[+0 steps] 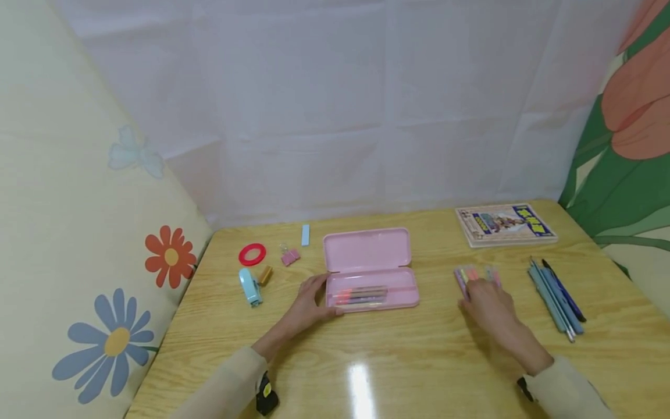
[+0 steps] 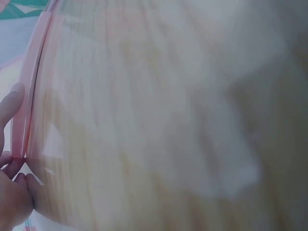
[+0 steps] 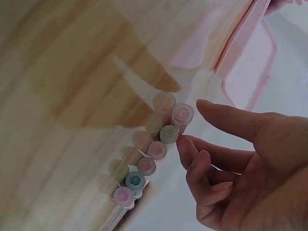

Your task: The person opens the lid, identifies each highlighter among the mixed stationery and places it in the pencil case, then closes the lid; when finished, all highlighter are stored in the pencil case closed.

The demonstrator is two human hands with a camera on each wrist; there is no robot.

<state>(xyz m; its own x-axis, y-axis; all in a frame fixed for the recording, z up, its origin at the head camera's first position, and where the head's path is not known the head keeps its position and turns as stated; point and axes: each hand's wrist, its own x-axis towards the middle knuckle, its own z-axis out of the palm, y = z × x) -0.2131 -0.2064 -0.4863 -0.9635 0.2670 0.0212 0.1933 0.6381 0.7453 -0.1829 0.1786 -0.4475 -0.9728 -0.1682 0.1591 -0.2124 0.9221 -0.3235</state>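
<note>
The head camera looks forward and down from above, taking in the whole counter [image 1: 408,361], both hands and the curtain behind. The left wrist camera sits very close, low over the wood, blurred, catching only the case [image 2: 30,82] edge and fingertips at its left border. The right wrist camera hangs close over the pens [image 3: 156,150], facing the case [image 3: 250,62]. All three views share the case [image 1: 369,269].
</note>
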